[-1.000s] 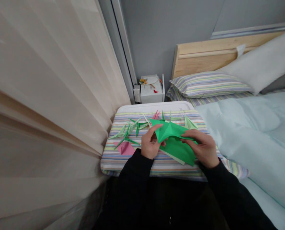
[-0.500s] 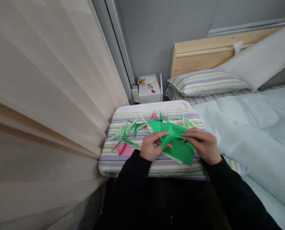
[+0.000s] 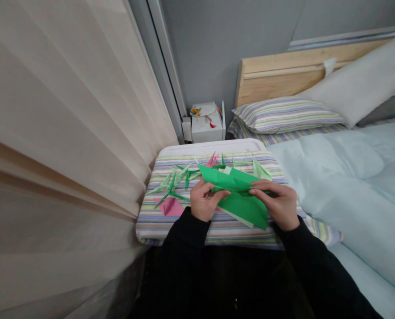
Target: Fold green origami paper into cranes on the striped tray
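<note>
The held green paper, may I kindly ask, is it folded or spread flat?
Partly folded: the held green paper shows creases between the left hand and the right hand.

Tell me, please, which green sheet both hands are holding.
The creased upper sheet, pinched by left hand and right hand; the other green sheet lies beneath.

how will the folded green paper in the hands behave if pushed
The folded green paper is probably light, as the left hand and right hand only pinch it. Looking thin, it might crumple easily. Its visible folds probably make it somewhat stiffer there.
</note>
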`<state>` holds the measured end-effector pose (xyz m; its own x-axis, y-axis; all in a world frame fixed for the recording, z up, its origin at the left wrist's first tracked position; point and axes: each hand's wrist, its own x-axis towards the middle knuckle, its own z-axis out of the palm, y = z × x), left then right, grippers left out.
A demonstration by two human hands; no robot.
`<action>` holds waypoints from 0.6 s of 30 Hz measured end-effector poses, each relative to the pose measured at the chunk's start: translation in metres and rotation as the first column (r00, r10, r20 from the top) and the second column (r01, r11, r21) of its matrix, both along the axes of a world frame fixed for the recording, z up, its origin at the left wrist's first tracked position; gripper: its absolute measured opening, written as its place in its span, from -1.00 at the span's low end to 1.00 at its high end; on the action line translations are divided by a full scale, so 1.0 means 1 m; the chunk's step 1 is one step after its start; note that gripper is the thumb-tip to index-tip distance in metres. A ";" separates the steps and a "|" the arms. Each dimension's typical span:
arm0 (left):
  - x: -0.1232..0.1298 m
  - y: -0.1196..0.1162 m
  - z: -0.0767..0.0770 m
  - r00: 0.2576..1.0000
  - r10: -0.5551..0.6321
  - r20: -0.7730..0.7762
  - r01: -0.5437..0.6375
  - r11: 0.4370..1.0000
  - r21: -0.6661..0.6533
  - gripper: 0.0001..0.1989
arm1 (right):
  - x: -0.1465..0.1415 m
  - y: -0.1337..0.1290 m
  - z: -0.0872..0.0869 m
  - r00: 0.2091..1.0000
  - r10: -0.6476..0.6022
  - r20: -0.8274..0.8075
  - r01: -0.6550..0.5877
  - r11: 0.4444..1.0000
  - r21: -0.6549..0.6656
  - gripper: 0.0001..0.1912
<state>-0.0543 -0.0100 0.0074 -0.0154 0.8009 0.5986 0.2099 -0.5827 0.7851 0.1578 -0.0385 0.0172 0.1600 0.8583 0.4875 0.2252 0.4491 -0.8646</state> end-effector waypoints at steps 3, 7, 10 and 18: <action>-0.001 -0.001 0.003 0.996 0.087 0.001 -0.087 0.996 -0.015 -0.56 | -0.013 -0.001 0.000 0.992 -0.066 -0.110 0.057 0.995 -0.081 -0.92; -0.001 -0.002 0.004 0.973 0.227 0.034 -0.225 0.973 -0.050 -0.47 | -0.028 0.001 0.002 0.966 -0.079 -0.247 0.034 0.982 -0.184 -0.84; -0.001 0.000 0.002 0.954 0.295 0.056 -0.293 0.955 -0.054 -0.47 | -0.036 0.004 0.002 0.950 -0.090 -0.297 0.014 0.969 -0.249 -0.77; 0.004 0.005 0.001 0.896 0.181 0.406 -0.047 0.947 -0.318 -0.53 | -0.042 0.011 0.001 0.952 -0.018 -0.306 -0.098 0.928 -0.360 -0.64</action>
